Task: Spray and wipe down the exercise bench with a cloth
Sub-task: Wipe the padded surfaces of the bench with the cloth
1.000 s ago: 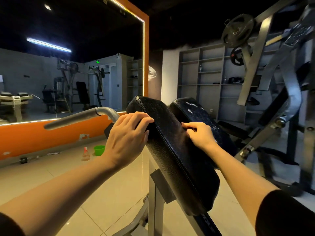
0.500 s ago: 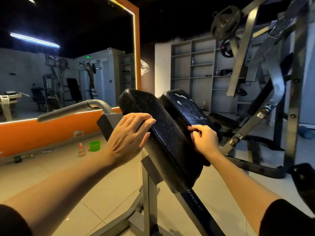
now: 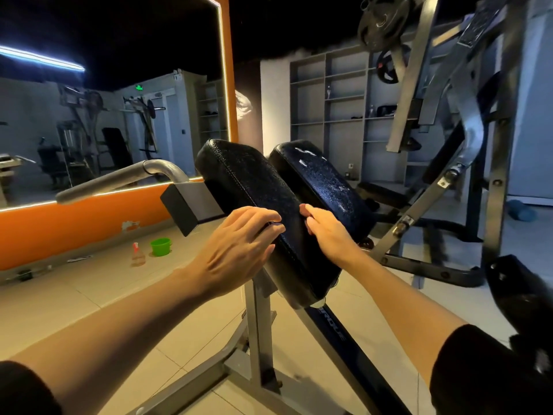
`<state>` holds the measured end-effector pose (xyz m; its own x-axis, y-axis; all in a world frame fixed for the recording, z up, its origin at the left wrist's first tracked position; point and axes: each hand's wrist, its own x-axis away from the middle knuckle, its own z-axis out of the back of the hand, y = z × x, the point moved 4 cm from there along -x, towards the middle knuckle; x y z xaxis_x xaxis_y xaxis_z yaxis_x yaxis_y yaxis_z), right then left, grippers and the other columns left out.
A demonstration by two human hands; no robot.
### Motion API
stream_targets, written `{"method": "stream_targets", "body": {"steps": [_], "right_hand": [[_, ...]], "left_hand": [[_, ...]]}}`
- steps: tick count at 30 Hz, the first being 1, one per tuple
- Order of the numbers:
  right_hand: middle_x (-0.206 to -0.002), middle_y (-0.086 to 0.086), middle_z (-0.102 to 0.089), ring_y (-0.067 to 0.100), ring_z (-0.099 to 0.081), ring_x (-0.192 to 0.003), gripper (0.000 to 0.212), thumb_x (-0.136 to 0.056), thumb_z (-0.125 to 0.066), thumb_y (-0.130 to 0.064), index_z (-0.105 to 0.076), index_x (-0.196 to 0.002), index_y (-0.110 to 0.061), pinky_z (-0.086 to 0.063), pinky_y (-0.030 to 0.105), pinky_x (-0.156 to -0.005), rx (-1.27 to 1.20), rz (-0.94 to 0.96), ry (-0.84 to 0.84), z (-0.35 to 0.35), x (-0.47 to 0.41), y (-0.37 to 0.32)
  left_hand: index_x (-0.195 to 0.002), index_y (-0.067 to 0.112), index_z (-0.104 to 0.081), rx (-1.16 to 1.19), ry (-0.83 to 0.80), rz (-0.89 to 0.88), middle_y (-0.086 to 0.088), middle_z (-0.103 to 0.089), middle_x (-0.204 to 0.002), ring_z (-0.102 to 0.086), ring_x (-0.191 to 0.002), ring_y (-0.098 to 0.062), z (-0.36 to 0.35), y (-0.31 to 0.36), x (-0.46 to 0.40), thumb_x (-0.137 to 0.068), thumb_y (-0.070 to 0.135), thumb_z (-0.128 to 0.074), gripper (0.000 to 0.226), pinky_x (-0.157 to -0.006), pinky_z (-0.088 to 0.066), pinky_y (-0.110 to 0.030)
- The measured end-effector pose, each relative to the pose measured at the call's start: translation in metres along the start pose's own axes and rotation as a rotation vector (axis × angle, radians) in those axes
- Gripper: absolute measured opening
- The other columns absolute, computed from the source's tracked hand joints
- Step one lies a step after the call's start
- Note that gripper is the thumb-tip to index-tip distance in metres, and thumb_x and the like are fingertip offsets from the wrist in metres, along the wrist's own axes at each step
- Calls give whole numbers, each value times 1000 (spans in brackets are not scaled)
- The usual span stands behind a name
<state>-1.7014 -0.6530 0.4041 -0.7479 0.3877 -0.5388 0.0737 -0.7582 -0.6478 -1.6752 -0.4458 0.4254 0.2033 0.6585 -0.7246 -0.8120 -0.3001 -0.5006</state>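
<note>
The exercise bench has two tilted black pads side by side, the left pad (image 3: 245,181) and the right pad (image 3: 317,175), on a grey steel frame (image 3: 258,324). My left hand (image 3: 236,250) lies on the left pad's outer edge, fingers spread over its top and thumb against its side. My right hand (image 3: 329,235) holds the same pad's inner edge, with the thumb on top and the fingers tucked into the gap between the pads. No cloth shows in either hand. A small spray bottle (image 3: 137,254) stands on the floor far left.
A green bucket (image 3: 161,246) sits beside the spray bottle by the orange wall with its mirror (image 3: 113,115). A grey handle bar (image 3: 119,178) juts left from the bench. A plate-loaded machine (image 3: 449,151) stands right, a black roller pad (image 3: 520,301) near my right arm.
Both hands have slid down the left pad from near its top towards its lower half. The view has shifted lower and to the right.
</note>
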Motion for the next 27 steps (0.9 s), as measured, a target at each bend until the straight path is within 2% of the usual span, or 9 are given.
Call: {"method": "stream_targets", "body": {"steps": [2, 6, 9, 11, 14, 17, 20, 23, 27], "right_hand": [[-149, 0, -42, 18, -40, -134, 43, -103, -39, -17, -43, -145, -22, -30, 40, -115, -50, -88, -55, -3, 11, 14], [-129, 7, -60, 28, -55, -120, 45, -94, -58, -17, -51, -139, -18, -45, 40, -101, 188, -294, 124, 26, 21, 40], [-127, 11, -54, 30, -53, -116, 45, -89, -68, -20, -52, -131, -17, -42, 31, -89, 161, -166, 352, 35, 17, 14], [-137, 11, -43, 30, -40, -127, 44, -90, -67, -27, -55, -132, -22, -35, 32, -99, 132, -33, 269, 22, 8, -7], [-155, 8, -29, 27, -23, -144, 47, -100, -51, -27, -42, -145, -32, -20, 40, -116, 21, -47, -12, -2, 1, -8], [-143, 7, -48, 25, -43, -132, 49, -96, -52, -9, -49, -142, -26, -33, 37, -111, -46, -165, 18, 6, -1, 15], [-127, 13, -61, 31, -55, -116, 40, -88, -62, -13, -64, -127, -21, -44, 37, -102, 60, -359, 245, 23, -6, 33], [-124, 13, -57, 28, -54, -115, 39, -89, -66, -17, -62, -128, -20, -41, 30, -97, 21, -212, 371, 29, -11, 11], [-123, 4, -53, 15, -48, -114, 40, -95, -60, -21, -57, -134, -24, -31, 21, -96, 19, 23, 140, 8, -14, -15]], "left_hand": [[-112, 7, -68, 14, -19, -9, -15, -64, -114, -64, -103, -29, 0, 2, 3, -74, 17, -80, 41, -93, -46, -36], [-113, 7, -67, 24, -33, -6, -14, -63, -115, -62, -103, -27, 0, 0, 11, -74, 16, -81, 42, -92, -48, -36], [-113, 7, -67, 29, -26, -3, -14, -63, -116, -62, -104, -27, -1, 1, 7, -75, 17, -80, 42, -92, -49, -37], [-113, 7, -66, 32, -16, -18, -14, -63, -115, -62, -104, -28, -1, 5, 2, -76, 19, -78, 40, -93, -48, -37], [-114, 8, -65, 48, -2, -44, -12, -62, -116, -60, -106, -25, -1, 10, 0, -80, 23, -72, 37, -95, -46, -35], [-114, 8, -66, 37, -1, -46, -12, -63, -115, -61, -105, -25, -2, 7, 5, -79, 24, -70, 38, -94, -46, -34], [-115, 9, -66, 19, -1, -43, -12, -63, -116, -59, -107, -25, -3, 3, 8, -79, 24, -71, 39, -96, -44, -34], [-115, 9, -65, 19, -2, -36, -12, -63, -117, -61, -107, -26, -3, -1, 5, -81, 25, -70, 38, -96, -45, -35], [-115, 10, -65, 30, -5, -49, -11, -62, -117, -58, -108, -25, -3, 0, 2, -83, 27, -64, 36, -96, -46, -35]]}}
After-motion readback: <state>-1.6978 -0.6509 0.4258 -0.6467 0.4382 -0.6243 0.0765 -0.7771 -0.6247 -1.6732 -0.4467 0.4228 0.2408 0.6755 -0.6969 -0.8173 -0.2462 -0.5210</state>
